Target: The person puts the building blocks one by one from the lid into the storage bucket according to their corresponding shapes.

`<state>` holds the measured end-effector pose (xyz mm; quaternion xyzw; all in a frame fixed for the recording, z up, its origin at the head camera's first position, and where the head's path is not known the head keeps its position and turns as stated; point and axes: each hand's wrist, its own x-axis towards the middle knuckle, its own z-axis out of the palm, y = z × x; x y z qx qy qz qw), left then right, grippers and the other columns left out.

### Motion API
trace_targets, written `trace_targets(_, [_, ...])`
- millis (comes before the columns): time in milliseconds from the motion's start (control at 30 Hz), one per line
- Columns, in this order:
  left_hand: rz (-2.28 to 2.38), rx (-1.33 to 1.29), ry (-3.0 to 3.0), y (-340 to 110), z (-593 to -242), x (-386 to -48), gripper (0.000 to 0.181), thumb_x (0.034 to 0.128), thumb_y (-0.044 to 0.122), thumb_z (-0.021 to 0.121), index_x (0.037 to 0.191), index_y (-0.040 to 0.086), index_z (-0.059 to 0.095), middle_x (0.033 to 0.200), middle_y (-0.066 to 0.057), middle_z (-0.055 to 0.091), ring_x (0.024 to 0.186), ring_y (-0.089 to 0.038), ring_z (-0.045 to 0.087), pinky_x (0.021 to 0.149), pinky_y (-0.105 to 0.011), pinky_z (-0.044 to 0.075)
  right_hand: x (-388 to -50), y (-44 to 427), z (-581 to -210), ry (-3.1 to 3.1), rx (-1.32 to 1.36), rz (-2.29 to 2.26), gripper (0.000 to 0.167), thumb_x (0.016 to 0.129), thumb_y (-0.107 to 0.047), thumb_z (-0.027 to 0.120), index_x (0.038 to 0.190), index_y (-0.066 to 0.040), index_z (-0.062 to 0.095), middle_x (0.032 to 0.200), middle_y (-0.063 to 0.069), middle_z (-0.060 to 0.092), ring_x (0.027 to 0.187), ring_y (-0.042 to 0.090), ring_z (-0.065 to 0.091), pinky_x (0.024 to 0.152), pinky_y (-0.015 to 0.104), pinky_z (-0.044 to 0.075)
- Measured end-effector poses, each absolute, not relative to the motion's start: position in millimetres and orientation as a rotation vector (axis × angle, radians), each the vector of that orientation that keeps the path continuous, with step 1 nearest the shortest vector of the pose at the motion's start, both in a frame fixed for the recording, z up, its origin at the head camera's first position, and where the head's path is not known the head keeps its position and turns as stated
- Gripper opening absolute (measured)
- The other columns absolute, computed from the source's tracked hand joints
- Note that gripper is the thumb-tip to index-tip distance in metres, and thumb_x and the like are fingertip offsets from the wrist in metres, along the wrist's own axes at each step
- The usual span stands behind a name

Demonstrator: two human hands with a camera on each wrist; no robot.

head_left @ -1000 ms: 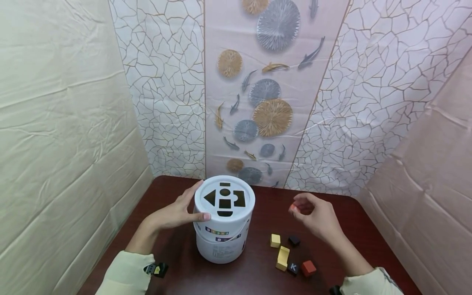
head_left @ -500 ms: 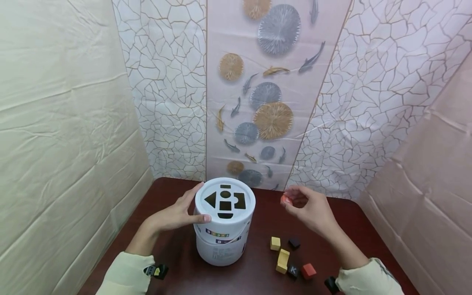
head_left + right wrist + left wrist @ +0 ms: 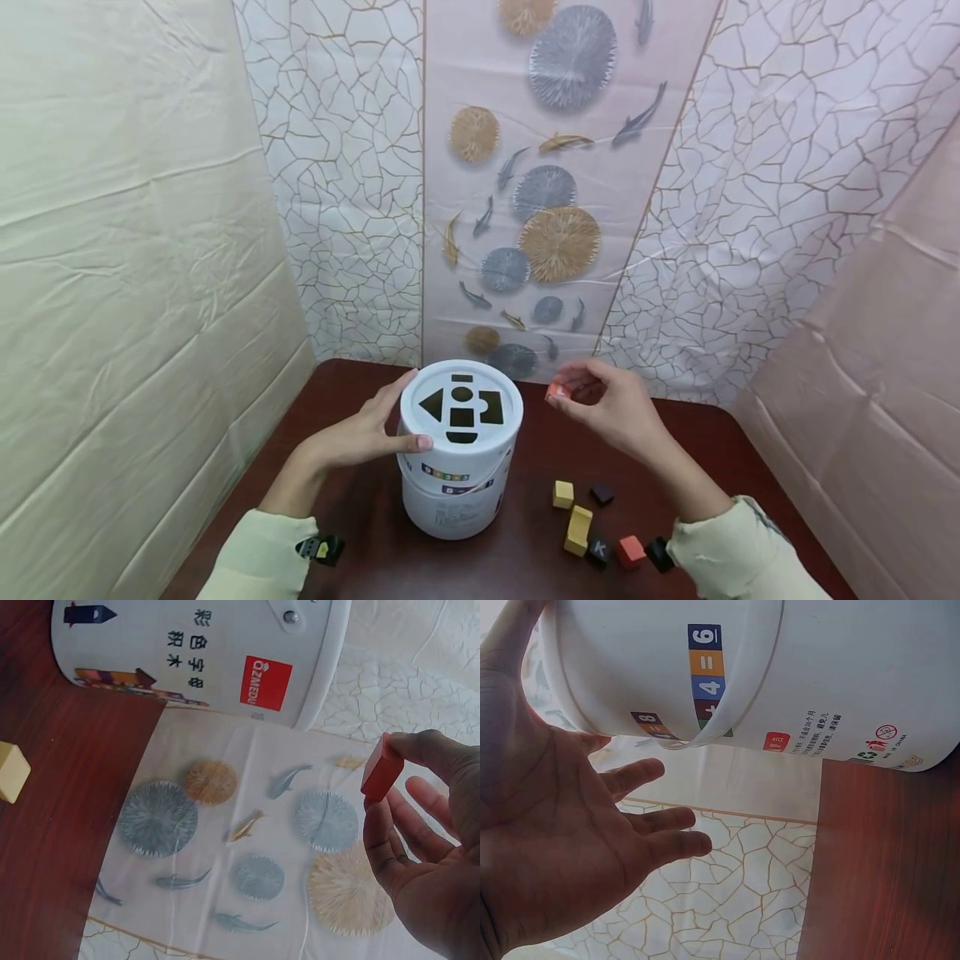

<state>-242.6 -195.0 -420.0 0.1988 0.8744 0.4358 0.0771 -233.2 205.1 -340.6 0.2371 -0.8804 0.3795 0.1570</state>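
Observation:
A white bucket stands on the table, its lid cut with several shaped holes. The left hand rests on the lid's left side, thumb on the near rim; in the left wrist view that hand has its fingers spread beside the bucket. Right of the lid, in the air, the right hand pinches a red block. The right wrist view shows the red block between thumb and fingertips of the right hand, apart from the bucket.
On the dark red table, right of the bucket, lie a yellow cube, a longer yellow block, a dark block, a black block marked K and a red block. Patterned cloth hangs behind.
The right hand has moved left, closer to the bucket's lid, carrying the red block. The left hand stays on the lid. The view has shifted slightly.

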Motion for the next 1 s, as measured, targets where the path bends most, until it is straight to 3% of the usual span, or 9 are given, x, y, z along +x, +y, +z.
trace_targets(233, [1.28, 0.58, 2.628, -195.6, -419.2, -242.0, 0.119, 0.0891, 0.065, 0.085, 0.178, 0.039, 0.009, 0.184, -0.01, 0.015, 0.17, -0.044, 0.013, 0.124, -0.086, 0.025, -238.9, 186.9, -334.9, -2.504, 0.761, 1.119, 0.038, 0.09, -0.014, 0.094, 0.124, -0.011, 0.078, 0.108, 0.004, 0.083, 0.096, 0.02, 0.078, 0.083, 0.035, 0.066])
trace_targets(567, [1.296, 0.589, 2.623, -195.4, -415.5, -241.5, 0.12, 0.0887, 0.065, 0.086, 0.178, 0.038, 0.009, 0.184, -0.01, 0.015, 0.17, -0.044, 0.012, 0.124, -0.086, 0.023, -247.0, 152.1, -326.1, -2.489, 0.914, 1.051, 0.037, 0.089, -0.015, 0.095, 0.122, -0.011, 0.078, 0.102, 0.001, 0.081, 0.093, 0.019, 0.076, 0.078, 0.033, 0.063])
trace_targets(767, [1.286, 0.613, 2.642, -195.9, -414.7, -241.1, 0.119, 0.0898, 0.063, 0.085, 0.178, 0.036, 0.01, 0.184, -0.012, 0.016, 0.17, -0.044, 0.012, 0.126, -0.085, 0.022, -254.0, 136.4, -326.7, -2.497, 0.973, 1.055, 0.039, 0.087, -0.015, 0.097, 0.121, -0.012, 0.078, 0.102, 0.0, 0.082, 0.095, 0.02, 0.077, 0.081, 0.045, 0.063])
trace_targets(1000, [1.295, 0.635, 2.641, -196.8, -417.0, -241.5, 0.117, 0.0905, 0.062, 0.085, 0.178, 0.035, 0.012, 0.183, -0.012, 0.018, 0.169, -0.042, 0.016, 0.126, -0.083, 0.024, -255.7, 122.1, -333.1, -2.501, 1.065, 1.056, 0.041, 0.088, -0.014, 0.096, 0.124, -0.011, 0.078, 0.103, -0.002, 0.083, 0.094, 0.021, 0.077, 0.077, 0.035, 0.059])
